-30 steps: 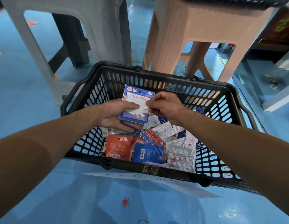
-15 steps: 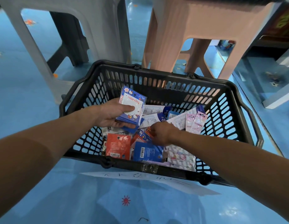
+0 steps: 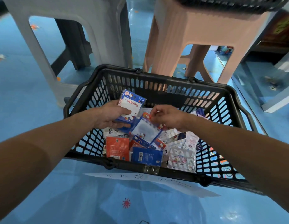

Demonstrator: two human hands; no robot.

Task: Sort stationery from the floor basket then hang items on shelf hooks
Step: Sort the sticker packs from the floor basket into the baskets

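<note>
**Here, a left hand [image 3: 108,116] and a right hand [image 3: 170,118] each grip a packet over a black slotted plastic basket [image 3: 164,75]**

A glossy blue floor [image 3: 27,110] carries everything. Towards its far edge stand a grey plastic stool [image 3: 98,29] on the left and a pink plastic stool [image 3: 197,29] on the right, both just behind the basket's far rim. The basket sits on the floor, and a loose heap of stationery packets covers its bottom. A white paper strip with handwriting [image 3: 156,181] lies on the floor along the basket's near wall.

The left hand hangs over the basket's left side. Its thumb presses the front of a blue-and-white Hello Kitty memo packet [image 3: 131,103] and its fingers curl beneath, holding the packet tilted up, clear of the heap. The right hand, over the middle, pinches the top corner of a blue-edged spiral notepad packet with a red header [image 3: 147,130]. That packet slopes down to the left, just beside the left fingers; whether its lower end touches the heap I cannot tell.

Along the near rim lie a flat red packet [image 3: 117,147] by the near left corner, a dark blue packet with a barcode label [image 3: 146,155] beside it, and a white-and-pink packet [image 3: 181,159] further right.
</note>
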